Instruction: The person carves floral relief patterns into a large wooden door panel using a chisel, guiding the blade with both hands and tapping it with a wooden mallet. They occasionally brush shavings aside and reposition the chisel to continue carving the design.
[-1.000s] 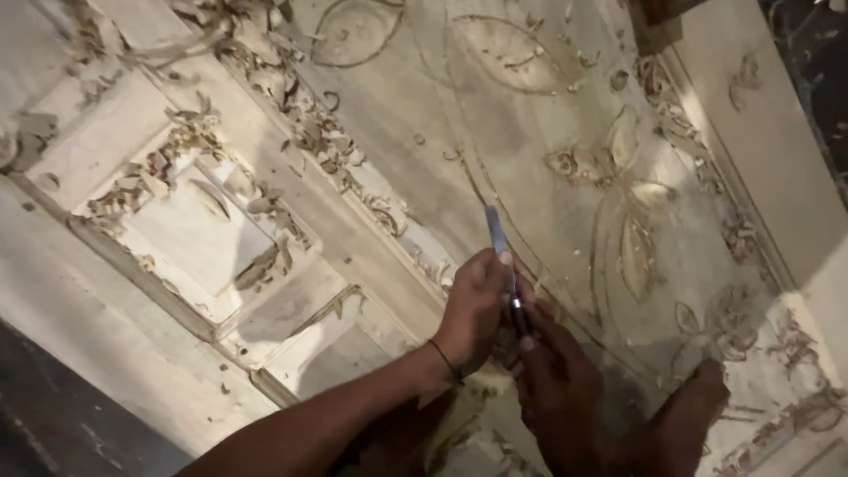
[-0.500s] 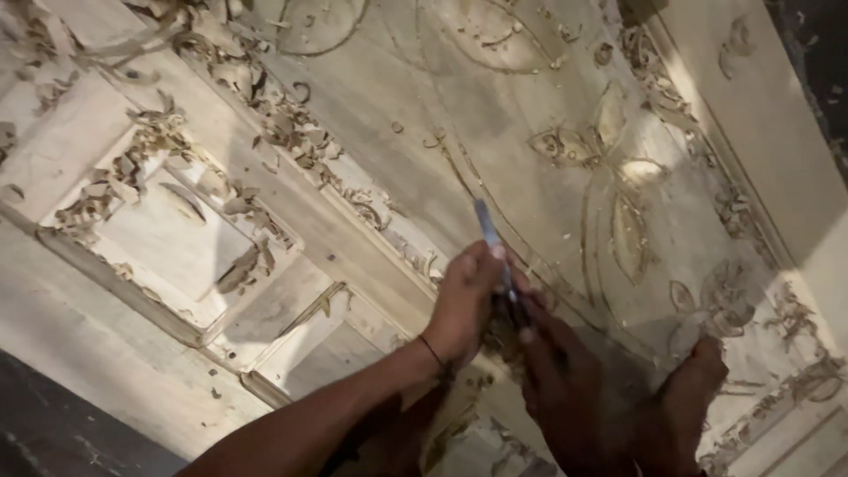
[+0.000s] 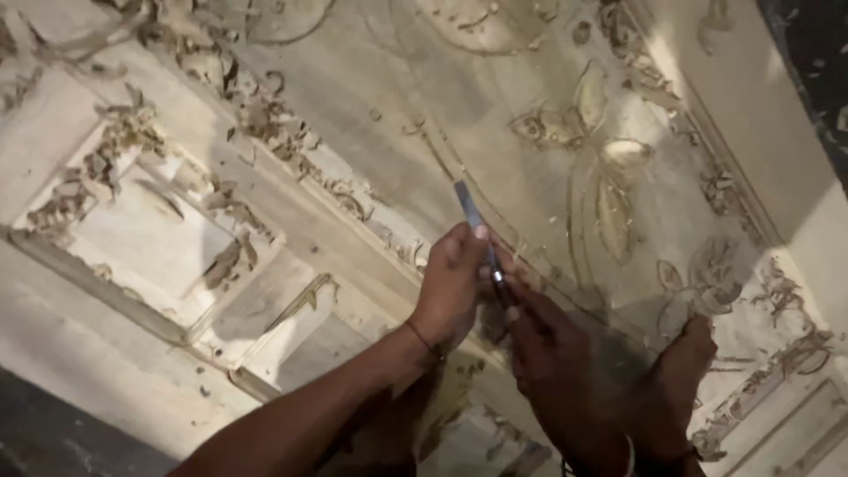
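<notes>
While both hands stay put, left hand [image 3: 452, 287] and right hand [image 3: 552, 353] fingers still grip the chisel [image 3: 477, 225] — carved panel [image 3: 530, 106] unchanged

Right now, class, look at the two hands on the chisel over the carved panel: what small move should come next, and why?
Probably a short push of the chisel forward along the curved groove. Both the left hand and the right hand hold it in a close grip, its blade tip lies on that line in the wooden panel, and wood shavings show cutting is under way.
</notes>
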